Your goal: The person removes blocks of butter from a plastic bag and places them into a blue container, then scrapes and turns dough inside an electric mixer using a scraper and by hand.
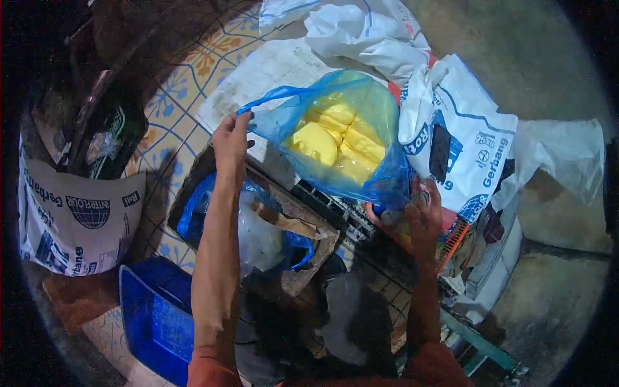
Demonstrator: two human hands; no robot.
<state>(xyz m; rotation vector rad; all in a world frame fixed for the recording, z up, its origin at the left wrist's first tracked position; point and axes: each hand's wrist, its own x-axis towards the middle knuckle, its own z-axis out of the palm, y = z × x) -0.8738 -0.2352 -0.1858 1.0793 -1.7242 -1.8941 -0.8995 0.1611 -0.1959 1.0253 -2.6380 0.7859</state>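
Observation:
A translucent blue plastic bag is spread wide in front of me. Inside it lie several soft yellow blocks that look like margarine or dough. My left hand is closed on the bag's upper left edge and pulls it outward. At the lower right side of the bag, my right hand has its fingers curled at the plastic edge; part of its grip is in shadow. The bag rests on a pale, stained surface.
White flour sacks lie to the right, near an orange comb-like object. A wooden box with plastic bags stands below my hands. On the left are a flour sack and a blue bin on the patterned tile floor.

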